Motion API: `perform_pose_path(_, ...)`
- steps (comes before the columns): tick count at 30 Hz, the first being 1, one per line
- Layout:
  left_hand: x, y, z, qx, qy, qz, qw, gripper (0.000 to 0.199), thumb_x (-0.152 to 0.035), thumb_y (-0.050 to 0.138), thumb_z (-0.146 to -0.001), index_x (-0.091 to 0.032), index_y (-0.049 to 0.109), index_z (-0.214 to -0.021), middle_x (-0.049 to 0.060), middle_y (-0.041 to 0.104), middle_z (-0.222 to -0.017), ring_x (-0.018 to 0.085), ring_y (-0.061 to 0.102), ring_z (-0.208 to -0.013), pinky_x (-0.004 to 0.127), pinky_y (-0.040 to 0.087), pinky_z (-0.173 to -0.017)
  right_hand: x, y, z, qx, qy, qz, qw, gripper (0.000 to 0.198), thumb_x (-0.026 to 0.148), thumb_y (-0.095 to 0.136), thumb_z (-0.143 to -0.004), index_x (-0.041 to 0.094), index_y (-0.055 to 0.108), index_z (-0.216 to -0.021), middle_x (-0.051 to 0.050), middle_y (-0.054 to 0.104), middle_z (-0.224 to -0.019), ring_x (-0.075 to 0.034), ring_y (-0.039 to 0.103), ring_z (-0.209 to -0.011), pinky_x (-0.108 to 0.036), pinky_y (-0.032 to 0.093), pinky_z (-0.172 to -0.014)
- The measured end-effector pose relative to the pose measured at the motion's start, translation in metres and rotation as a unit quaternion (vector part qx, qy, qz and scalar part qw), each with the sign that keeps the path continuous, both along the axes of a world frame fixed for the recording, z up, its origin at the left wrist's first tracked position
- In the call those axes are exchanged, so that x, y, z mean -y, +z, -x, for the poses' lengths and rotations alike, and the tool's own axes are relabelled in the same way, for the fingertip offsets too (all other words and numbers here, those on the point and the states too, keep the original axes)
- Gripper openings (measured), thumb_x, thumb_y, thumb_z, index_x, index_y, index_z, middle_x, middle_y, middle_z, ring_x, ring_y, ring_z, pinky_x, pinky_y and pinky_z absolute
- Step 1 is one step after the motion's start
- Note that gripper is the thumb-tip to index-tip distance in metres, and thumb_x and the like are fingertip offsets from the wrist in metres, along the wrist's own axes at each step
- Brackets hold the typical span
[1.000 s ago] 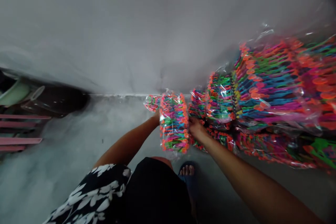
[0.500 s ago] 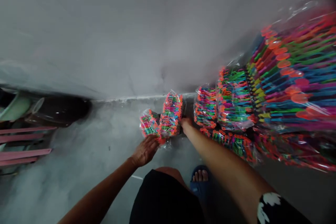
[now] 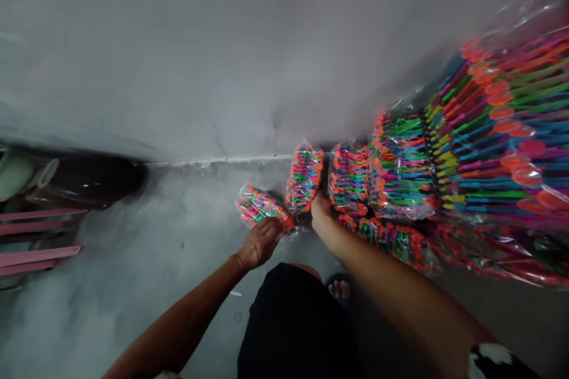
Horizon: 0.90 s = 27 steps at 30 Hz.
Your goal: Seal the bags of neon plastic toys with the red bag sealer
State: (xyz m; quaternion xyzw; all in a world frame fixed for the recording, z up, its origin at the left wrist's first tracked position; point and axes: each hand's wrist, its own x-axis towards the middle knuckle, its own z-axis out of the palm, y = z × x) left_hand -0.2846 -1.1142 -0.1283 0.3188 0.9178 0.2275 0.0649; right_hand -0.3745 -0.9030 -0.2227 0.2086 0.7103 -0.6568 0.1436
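Note:
Two clear plastic bags packed with colourful plastic sticks with orange round ends are at my hands, low by the wall. My left hand (image 3: 262, 241) has its fingers closed over the near end of the left bag (image 3: 258, 205), which lies slanted on the floor. My right hand (image 3: 320, 211) grips the near right side of the other bag (image 3: 304, 176), which stands against the wall's foot; the fingertips are hidden behind it. Just right of that hand is a similar bag (image 3: 349, 174) in the row.
Larger bags of the same sticks (image 3: 400, 166) continue the row along the wall (image 3: 249, 59), with a big stack (image 3: 507, 130) at the right. More bags (image 3: 391, 241) lie in front. At left are a dark brown jar (image 3: 93, 180) and pink slats (image 3: 40, 256).
The right-hand bag has moved right, closer to the row, and apart from the left one. My left hand has shifted slightly right and up, and its bag now shows more fully.

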Motion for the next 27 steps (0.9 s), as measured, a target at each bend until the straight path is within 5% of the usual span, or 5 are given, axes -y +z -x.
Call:
perform_pose_path(6, 0.027, 0.090, -0.009, -0.140, 0.145, -0.081, 0.976, 0.020, -0.017, 0.047, -0.104, -0.019, 0.064, -0.115, 0.012, 0.070, -0.112, 0.024, 0.065, -0.113, 0.043, 0.053, -0.101, -0.022, 0.079, -0.060, -0.208, 0.030, -0.048, 0.976, 0.047, 0.053, 0.048, -0.103, 0.021, 0.064, -0.135, -0.015, 0.067, -0.135, -0.032, 0.060, -0.133, -0.054, 0.049, -0.115)
perform_pose_path(11, -0.001, 0.174, -0.007, -0.145, 0.168, -0.100, 0.970, 0.018, -0.021, 0.047, -0.107, -0.018, 0.064, -0.112, 0.010, 0.066, -0.109, 0.020, 0.065, -0.104, 0.037, 0.052, -0.095, -0.083, 0.184, -0.064, -0.482, 0.323, -0.064, 0.812, 0.062, 0.055, 0.071, -0.095, 0.027, 0.057, -0.149, -0.013, 0.035, -0.169, -0.033, 0.038, -0.155, -0.055, 0.039, -0.126)
perform_pose_path(14, -0.042, 0.216, -0.016, -0.136, 0.123, -0.124, 0.975, 0.018, -0.022, 0.047, -0.108, -0.019, 0.065, -0.111, 0.010, 0.067, -0.109, 0.021, 0.065, -0.106, 0.038, 0.052, -0.096, -0.121, 0.216, -0.072, -0.541, 0.385, -0.099, 0.741, 0.071, 0.047, 0.080, -0.090, 0.029, 0.054, -0.153, -0.013, 0.032, -0.171, -0.034, 0.035, -0.157, -0.057, 0.039, -0.127)
perform_pose_path(20, -0.133, 0.274, -0.049, -0.107, -0.014, -0.136, 0.985, 0.018, -0.013, 0.053, -0.104, -0.018, 0.065, -0.116, 0.012, 0.069, -0.111, 0.021, 0.068, -0.108, 0.037, 0.057, -0.092, -0.222, 0.242, -0.100, -0.565, 0.343, -0.192, 0.725, 0.034, 0.027, 0.073, -0.095, 0.026, 0.068, -0.129, -0.010, 0.039, -0.168, -0.033, 0.041, -0.154, -0.058, 0.043, -0.125)
perform_pose_path(27, -0.235, 0.306, -0.072, -0.071, -0.169, -0.067, 0.981, 0.025, -0.003, 0.062, -0.096, -0.020, 0.065, -0.115, 0.010, 0.072, -0.107, 0.022, 0.070, -0.108, 0.036, 0.059, -0.091, -0.378, 0.269, -0.175, -0.538, 0.352, -0.272, 0.716, 0.019, 0.024, 0.080, -0.089, 0.026, 0.073, -0.106, -0.004, 0.039, -0.169, -0.036, 0.043, -0.153, -0.058, 0.045, -0.125)
